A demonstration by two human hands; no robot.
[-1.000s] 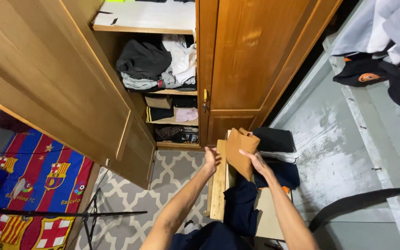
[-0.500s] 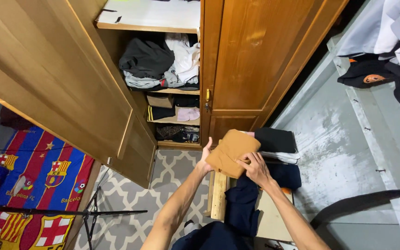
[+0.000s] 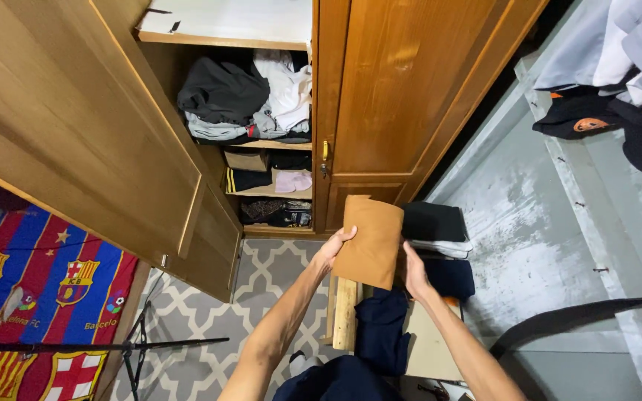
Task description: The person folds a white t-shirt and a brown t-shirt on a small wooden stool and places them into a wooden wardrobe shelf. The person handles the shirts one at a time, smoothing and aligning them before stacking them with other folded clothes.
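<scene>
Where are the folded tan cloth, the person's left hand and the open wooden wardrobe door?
Folded tan cloth (image 3: 369, 239), head view, middle of its flat face.
Left hand (image 3: 333, 251), head view, back of hand.
Open wooden wardrobe door (image 3: 76, 126), head view, its panel.

Lighting: indoor, even and fairly bright, source overhead and out of view. Glare: soft sheen on the closed wardrobe door (image 3: 410, 82); pale highlights on the grey wall (image 3: 529, 230). Shadows: deep inside the lower wardrobe shelves (image 3: 273, 212); dark strip beside the wardrobe. Focus: sharp at centre; no motion blur. Distortion: strong wide-angle bending, open door (image 3: 76, 126) stretched toward the left edge.
</scene>
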